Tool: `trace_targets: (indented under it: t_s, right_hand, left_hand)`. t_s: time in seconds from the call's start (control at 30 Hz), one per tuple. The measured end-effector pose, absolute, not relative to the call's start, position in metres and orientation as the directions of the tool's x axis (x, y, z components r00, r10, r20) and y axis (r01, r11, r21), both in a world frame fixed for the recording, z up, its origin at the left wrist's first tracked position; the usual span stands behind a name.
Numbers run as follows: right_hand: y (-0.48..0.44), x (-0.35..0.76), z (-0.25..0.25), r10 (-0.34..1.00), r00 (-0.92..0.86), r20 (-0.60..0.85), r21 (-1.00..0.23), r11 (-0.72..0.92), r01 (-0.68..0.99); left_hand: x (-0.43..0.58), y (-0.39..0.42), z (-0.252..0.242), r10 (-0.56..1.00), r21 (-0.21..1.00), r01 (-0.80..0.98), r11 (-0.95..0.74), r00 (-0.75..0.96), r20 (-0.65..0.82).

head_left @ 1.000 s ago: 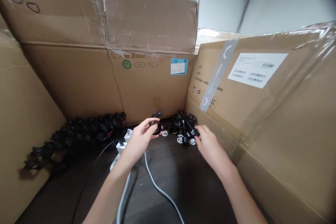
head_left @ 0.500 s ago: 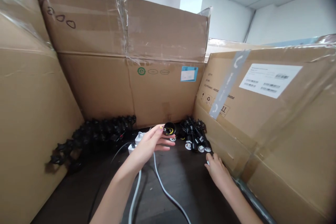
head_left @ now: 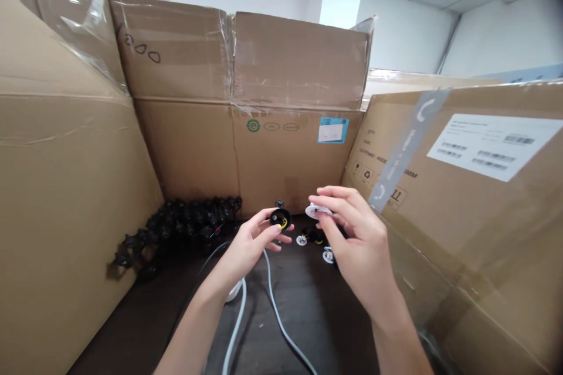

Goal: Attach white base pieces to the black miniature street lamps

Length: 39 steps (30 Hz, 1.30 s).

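My left hand [head_left: 257, 233] is closed on a round black housing [head_left: 280, 220], its open end facing me with a yellow wire curled inside. Between the thumb and fingers of my right hand [head_left: 352, 228] is a white disc [head_left: 317, 211], held just right of the housing and apart from it. Behind them on the dark table lie a small white round piece [head_left: 301, 240] and another white-ended piece [head_left: 328, 255], the latter partly hidden by my right hand.
Many black spiky parts [head_left: 189, 220] are heaped at the left back. White cables [head_left: 275, 287] run across the dark table [head_left: 303, 304]. Large cardboard boxes stand at the left [head_left: 65, 187], the back [head_left: 193, 146] and the right [head_left: 484, 234].
My right hand has risen from the table by the right-hand box toward the left hand and now shows a white disc. The left hand still holds the black housing. The view has shifted left.
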State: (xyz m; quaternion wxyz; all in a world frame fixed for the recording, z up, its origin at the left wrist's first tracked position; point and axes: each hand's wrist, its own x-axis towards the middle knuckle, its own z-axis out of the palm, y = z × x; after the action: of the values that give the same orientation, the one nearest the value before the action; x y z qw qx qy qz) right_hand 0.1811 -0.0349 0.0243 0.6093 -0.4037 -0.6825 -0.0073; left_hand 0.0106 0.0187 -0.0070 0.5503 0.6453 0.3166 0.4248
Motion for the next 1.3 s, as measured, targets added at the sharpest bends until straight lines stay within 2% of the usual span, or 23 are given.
trace_targets:
  t_s: [0.17, 0.3, 0.47, 0.57, 0.67, 0.83, 0.9, 0.97, 1.1, 1.3]
  right_hand:
    - [-0.025, 0.177, 0.004, 0.573, -0.018, 0.819, -0.492, 0.718, 0.493]
    - [-0.02, 0.178, -0.003, 0.619, 0.007, 0.785, -0.558, 0.703, 0.441]
    - [-0.018, 0.173, -0.002, 0.593, 0.013, 0.805, -0.531, 0.711, 0.46]
    - [-0.018, 0.173, -0.001, 0.583, 0.016, 0.812, -0.513, 0.701, 0.495]
    - [-0.018, 0.175, -0.002, 0.57, 0.029, 0.821, -0.502, 0.699, 0.51]
    - [-0.015, 0.175, -0.004, 0.584, 0.043, 0.811, -0.537, 0.713, 0.451]
    - [-0.013, 0.173, -0.005, 0.6, 0.05, 0.798, -0.566, 0.72, 0.401]
    - [-0.01, 0.172, -0.008, 0.621, 0.059, 0.781, -0.599, 0.72, 0.351]
    - [-0.001, 0.17, -0.015, 0.683, 0.075, 0.726, -0.676, 0.69, 0.259]
    - [0.008, 0.171, -0.02, 0.717, 0.106, 0.689, -0.72, 0.661, 0.21]
  left_hand:
    - [0.005, 0.024, -0.014, 0.831, 0.95, -0.042, -0.31, 0.474, 0.292]
    - [0.006, 0.026, -0.017, 0.826, 0.928, -0.071, -0.366, 0.435, 0.359]
    - [0.006, 0.027, -0.019, 0.828, 0.906, -0.03, -0.422, 0.394, 0.399]
    - [0.003, 0.03, -0.022, 0.829, 0.86, 0.103, -0.499, 0.344, 0.44]
    - [0.0, 0.034, -0.026, 0.808, 0.761, 0.283, -0.584, 0.29, 0.513]
    - [-0.003, 0.032, -0.026, 0.766, 0.613, 0.466, -0.638, 0.296, 0.571]
    - [-0.002, 0.029, -0.023, 0.781, 0.634, 0.459, -0.622, 0.303, 0.547]
    - [0.001, 0.028, -0.022, 0.823, 0.713, 0.412, -0.568, 0.312, 0.475]
    - [0.011, 0.033, -0.03, 0.913, 0.903, 0.285, -0.321, 0.348, 0.214]
    - [0.017, 0.045, -0.045, 0.919, 0.978, 0.196, -0.067, 0.393, -0.016]
